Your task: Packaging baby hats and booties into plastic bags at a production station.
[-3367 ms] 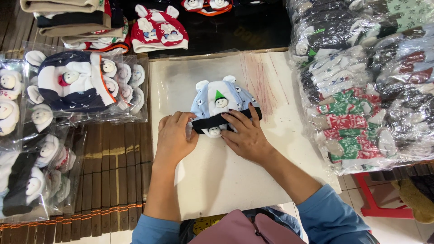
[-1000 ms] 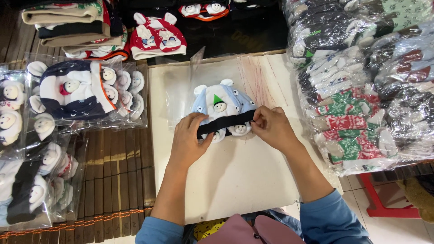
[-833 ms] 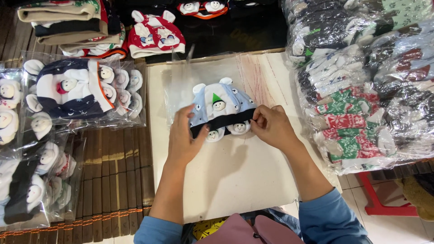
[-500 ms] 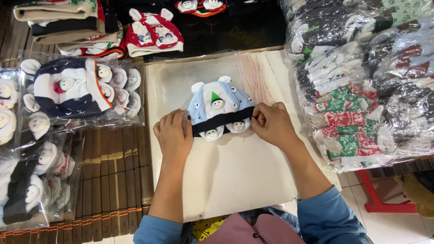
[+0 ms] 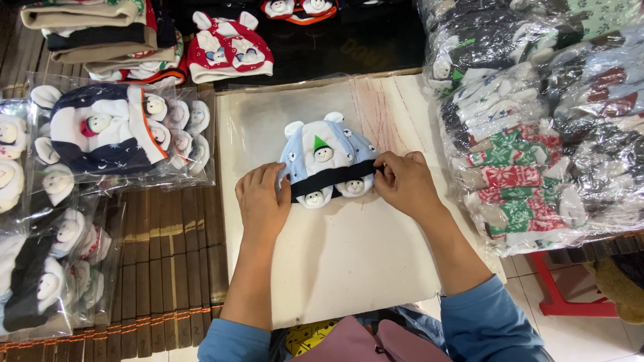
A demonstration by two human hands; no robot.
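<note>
A small stack of light blue baby caps with little white doll faces and a black band lies on a pale sheet of board in front of me. My left hand rests flat on the sheet, its fingertips touching the left end of the black band. My right hand pinches the right end of the band and the caps' edge. Clear plastic film lies under the caps.
Bagged caps in clear plastic lie on the slatted bamboo table to the left. A heap of bagged knit goods rises on the right. Red caps and folded cloth sit at the back. A red stool stands lower right.
My left hand has slid down and left, off the caps onto the sheet. My right hand stays at the right end of the band. The caps lie slightly lower.
</note>
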